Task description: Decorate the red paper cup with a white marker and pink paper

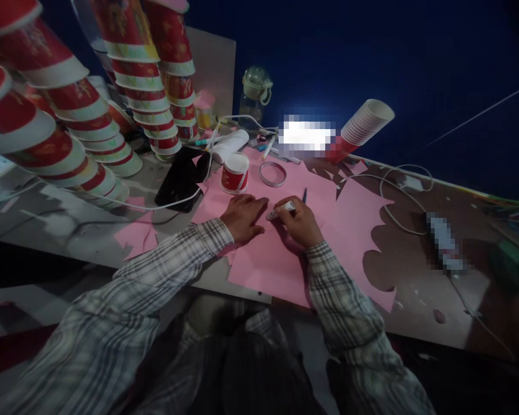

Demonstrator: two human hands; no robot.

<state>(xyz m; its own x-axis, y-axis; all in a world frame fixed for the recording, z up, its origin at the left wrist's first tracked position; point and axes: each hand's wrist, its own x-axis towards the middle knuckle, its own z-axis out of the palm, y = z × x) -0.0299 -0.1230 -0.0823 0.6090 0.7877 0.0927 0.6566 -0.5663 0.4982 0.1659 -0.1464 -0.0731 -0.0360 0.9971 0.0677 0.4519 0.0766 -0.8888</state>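
My left hand (243, 215) lies flat with fingers stretched out on a large pink paper sheet (268, 259), pressing it to the table. My right hand (297, 221) is closed round a white marker pen (281, 210), whose tip points left and touches the paper just beside my left fingertips. A red and white paper cup (234, 172) stands upright just beyond my left hand. A tape ring (273, 173) lies on the pink paper behind my right hand.
Tall stacks of red paper cups (69, 109) lean at the left. A black phone (182, 178) with a white cable lies beside the cup. Another cup stack (363, 127) lies on its side at the back. Pink offcuts (139, 235), pens and cables litter the table.
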